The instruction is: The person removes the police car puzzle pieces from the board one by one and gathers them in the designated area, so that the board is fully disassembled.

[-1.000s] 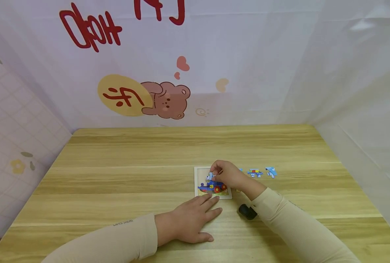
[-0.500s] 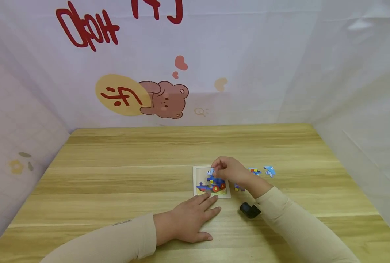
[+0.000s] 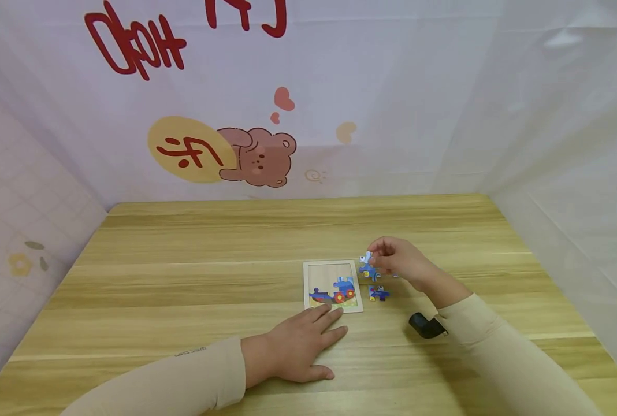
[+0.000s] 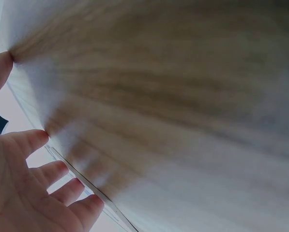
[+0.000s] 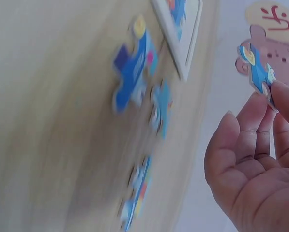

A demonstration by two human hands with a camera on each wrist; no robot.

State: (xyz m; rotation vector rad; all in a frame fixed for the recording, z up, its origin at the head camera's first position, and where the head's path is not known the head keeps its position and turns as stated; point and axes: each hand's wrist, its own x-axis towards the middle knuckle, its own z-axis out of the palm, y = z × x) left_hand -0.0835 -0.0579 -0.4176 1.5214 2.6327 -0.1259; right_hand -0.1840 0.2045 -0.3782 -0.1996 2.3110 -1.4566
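A wooden puzzle tray [image 3: 306,283] with a pale rim lies on the table, and several joined pieces along its bottom show a blue train with red wheels. My left hand [image 3: 300,345] lies spread, fingertips at the tray's near edge. To the right of the tray, my right hand [image 3: 403,264] pinches a blue jigsaw piece [image 5: 256,71] between thumb and fingers, above the table. Below that hand, a loose blue jigsaw piece [image 3: 378,293] lies beside the tray. Two more loose pieces, one a multicoloured piece [image 5: 140,193], show in the right wrist view; the hand mostly hides them in the head view.
A black angled object [image 3: 426,325] juts out by the right sleeve. The wooden table [image 3: 209,242] stretches away to a white cloth backdrop [image 3: 402,86] with a printed bear [image 3: 264,159]. Cloth walls also stand at both sides.
My right hand has drawn away from the tray to the right, carrying the blue jigsaw piece. The upper part of the tray is uncovered. My left hand stays in place.
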